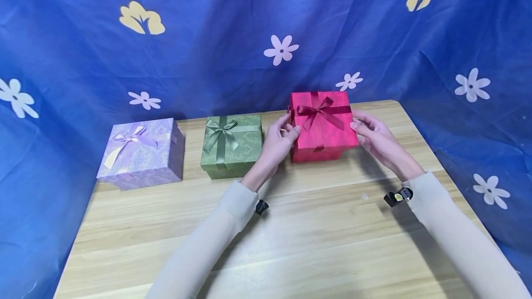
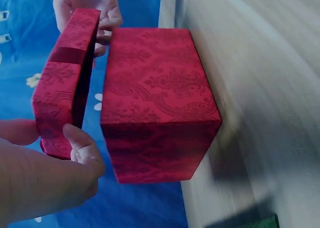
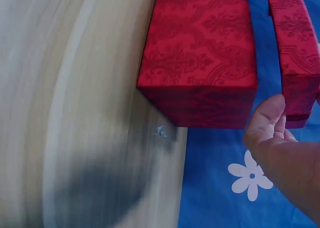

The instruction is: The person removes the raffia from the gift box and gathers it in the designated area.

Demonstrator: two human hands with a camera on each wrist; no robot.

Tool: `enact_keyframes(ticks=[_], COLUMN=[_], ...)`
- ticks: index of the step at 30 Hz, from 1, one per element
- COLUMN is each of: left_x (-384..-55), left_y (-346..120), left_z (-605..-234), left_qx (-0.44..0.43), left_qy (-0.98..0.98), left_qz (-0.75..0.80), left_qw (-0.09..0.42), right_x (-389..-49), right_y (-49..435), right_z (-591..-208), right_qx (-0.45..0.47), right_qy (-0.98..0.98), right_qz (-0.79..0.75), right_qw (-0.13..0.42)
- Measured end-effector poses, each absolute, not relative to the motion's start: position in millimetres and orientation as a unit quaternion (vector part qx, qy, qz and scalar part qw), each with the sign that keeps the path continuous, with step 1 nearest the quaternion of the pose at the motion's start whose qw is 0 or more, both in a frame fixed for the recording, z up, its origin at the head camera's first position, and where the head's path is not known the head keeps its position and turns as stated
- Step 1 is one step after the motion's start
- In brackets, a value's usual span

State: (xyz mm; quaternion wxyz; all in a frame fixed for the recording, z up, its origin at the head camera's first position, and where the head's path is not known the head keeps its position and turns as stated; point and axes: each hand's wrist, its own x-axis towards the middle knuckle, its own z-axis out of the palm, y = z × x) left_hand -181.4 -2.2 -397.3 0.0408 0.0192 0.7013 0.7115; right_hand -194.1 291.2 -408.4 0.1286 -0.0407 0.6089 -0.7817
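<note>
L hand (image 1: 277, 141) & R hand (image 1: 376, 140), part-closed, pinch square red ribboned card lid (image 1: 325, 132) above red patterned cuboid box (image 2: 155, 80); prob. fitting/removal, needing level travel next.

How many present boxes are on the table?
3: the purple box on the left, the green box in the middle and the red box on the right, its lid held just above it by the left hand and right hand.

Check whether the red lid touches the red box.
Apart: the right wrist view shows a strip of blue cloth between the red lid and red box.
</note>
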Motion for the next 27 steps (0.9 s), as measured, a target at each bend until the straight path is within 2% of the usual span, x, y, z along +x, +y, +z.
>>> enact_keyframes(ticks=[9,14,21,27], left_x=[-168,-163,-152,-142], left_y=[-11,-16,-24,-31], left_z=[-390,-387,-381,-377], left_qx=[0.008,0.009,0.036,0.046], left_qy=[0.709,0.710,0.727,0.711], left_qz=[0.702,0.700,0.683,0.693], left_qw=[0.063,0.077,0.070,0.113], right_x=[-177,-167,-153,-138], right_y=[295,297,299,305], right_z=[-405,-404,-400,-398], right_qx=[-0.028,-0.034,-0.073,-0.101], right_qy=[0.599,0.640,0.696,0.732], right_qz=[-0.788,-0.759,-0.708,-0.668], right_qw=[0.138,0.112,0.094,0.084])
